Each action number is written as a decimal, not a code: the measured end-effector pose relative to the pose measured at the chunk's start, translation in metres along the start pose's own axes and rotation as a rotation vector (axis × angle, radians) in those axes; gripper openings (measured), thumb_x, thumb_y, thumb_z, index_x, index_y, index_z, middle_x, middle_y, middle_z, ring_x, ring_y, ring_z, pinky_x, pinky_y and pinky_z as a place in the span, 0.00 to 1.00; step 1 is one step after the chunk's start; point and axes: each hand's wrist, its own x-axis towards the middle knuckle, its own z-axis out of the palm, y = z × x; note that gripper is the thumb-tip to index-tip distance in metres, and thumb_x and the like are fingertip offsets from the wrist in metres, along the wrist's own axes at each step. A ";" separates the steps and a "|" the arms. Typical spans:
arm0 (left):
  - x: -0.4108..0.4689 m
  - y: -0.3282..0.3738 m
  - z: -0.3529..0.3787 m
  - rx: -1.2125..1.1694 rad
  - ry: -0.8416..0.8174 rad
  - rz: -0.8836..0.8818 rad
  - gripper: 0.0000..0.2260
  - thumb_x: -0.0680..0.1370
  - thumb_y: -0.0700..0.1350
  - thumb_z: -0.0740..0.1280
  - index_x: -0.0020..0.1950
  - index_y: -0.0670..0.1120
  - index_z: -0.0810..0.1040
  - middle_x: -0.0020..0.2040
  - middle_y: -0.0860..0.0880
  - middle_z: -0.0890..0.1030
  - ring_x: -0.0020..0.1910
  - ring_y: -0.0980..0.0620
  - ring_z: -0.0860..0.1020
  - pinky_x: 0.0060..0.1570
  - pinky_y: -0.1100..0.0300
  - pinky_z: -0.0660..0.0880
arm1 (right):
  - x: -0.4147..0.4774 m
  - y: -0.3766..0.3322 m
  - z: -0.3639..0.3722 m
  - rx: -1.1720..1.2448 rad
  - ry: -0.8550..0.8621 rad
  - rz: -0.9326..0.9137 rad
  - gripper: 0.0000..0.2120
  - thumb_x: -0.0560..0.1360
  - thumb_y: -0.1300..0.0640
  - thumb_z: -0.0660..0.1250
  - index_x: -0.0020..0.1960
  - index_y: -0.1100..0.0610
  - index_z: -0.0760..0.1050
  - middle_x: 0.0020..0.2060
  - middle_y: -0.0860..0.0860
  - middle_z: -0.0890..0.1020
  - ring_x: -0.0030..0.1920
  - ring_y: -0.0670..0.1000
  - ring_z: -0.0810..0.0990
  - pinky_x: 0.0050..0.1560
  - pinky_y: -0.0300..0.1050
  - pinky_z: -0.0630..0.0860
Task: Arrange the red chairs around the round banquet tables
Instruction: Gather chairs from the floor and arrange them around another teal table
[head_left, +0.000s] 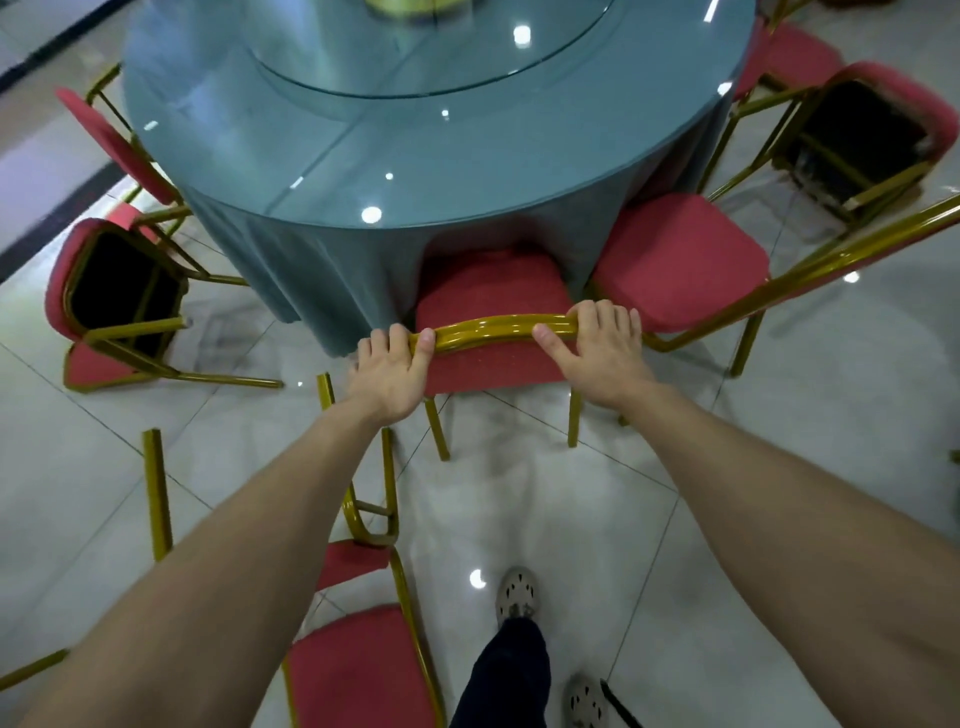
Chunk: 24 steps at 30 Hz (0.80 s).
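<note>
A red chair (488, 296) with a gold frame stands upright in front of me, its seat partly under the round banquet table (415, 135) with the grey-blue cloth. My left hand (389, 371) grips the left end of the chair's gold top rail. At the right end of that rail, my right hand (597, 345) holds on with fingers curled over it. A second red chair (680, 254) stands beside it on the right, also facing the table.
A red chair (119, 306) lies tipped over at the left of the table, another tipped chair (872, 140) at the right. More red chairs: one (358, 670) lying by my left leg, one (114, 140) at the far left. White tiled floor all around.
</note>
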 end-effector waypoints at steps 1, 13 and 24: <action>-0.001 0.000 0.000 -0.005 -0.004 0.007 0.39 0.77 0.77 0.32 0.68 0.51 0.66 0.68 0.45 0.69 0.69 0.42 0.67 0.71 0.39 0.68 | -0.001 0.001 0.000 0.010 -0.008 0.004 0.43 0.75 0.17 0.41 0.67 0.50 0.68 0.63 0.52 0.73 0.71 0.60 0.68 0.82 0.68 0.51; -0.105 -0.041 0.026 -0.233 0.100 0.047 0.30 0.87 0.65 0.51 0.85 0.51 0.61 0.84 0.46 0.63 0.81 0.43 0.66 0.79 0.41 0.67 | -0.072 -0.024 0.002 0.052 0.098 0.106 0.46 0.80 0.23 0.48 0.87 0.52 0.48 0.85 0.59 0.55 0.85 0.60 0.51 0.83 0.70 0.46; -0.385 -0.223 0.160 -0.213 -0.225 -0.264 0.24 0.89 0.57 0.57 0.78 0.43 0.73 0.75 0.40 0.75 0.71 0.41 0.77 0.72 0.45 0.72 | -0.373 -0.069 0.193 0.314 -0.430 0.181 0.38 0.87 0.41 0.59 0.86 0.59 0.46 0.82 0.60 0.58 0.77 0.64 0.68 0.76 0.60 0.68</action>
